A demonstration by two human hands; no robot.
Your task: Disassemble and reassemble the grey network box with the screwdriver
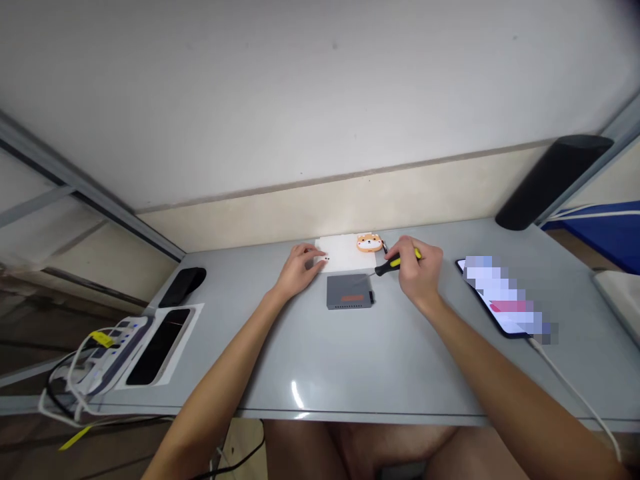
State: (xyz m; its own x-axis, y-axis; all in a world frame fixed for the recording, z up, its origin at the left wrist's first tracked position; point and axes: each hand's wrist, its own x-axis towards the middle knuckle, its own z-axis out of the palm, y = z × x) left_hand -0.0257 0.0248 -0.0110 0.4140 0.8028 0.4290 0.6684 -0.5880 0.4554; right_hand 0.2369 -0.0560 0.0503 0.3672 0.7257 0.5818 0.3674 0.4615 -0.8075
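My right hand (417, 267) is wrapped round a black-and-yellow screwdriver (393, 264). Its thin shaft points left, and the tip is over or on the top of a small flat grey metal box (340, 291). The box has an orange-brown label and a row of small holes along its front side. At the left edge of a white sheet (345, 252) rests my left hand (301, 269), thumb and forefinger apart. Close to those fingers lie a few tiny dark pieces (327, 258), perhaps screws. An orange-and-white animal-face case (369, 243) sits on the sheet's right end.
To the right lies a lit phone (495, 300) with a white cable (575, 387). A black cylinder (553, 183) leans in the back right corner. On the left are a dark phone (159, 348), a power strip (117, 353) with cables, and a black strap-like item (181, 287).
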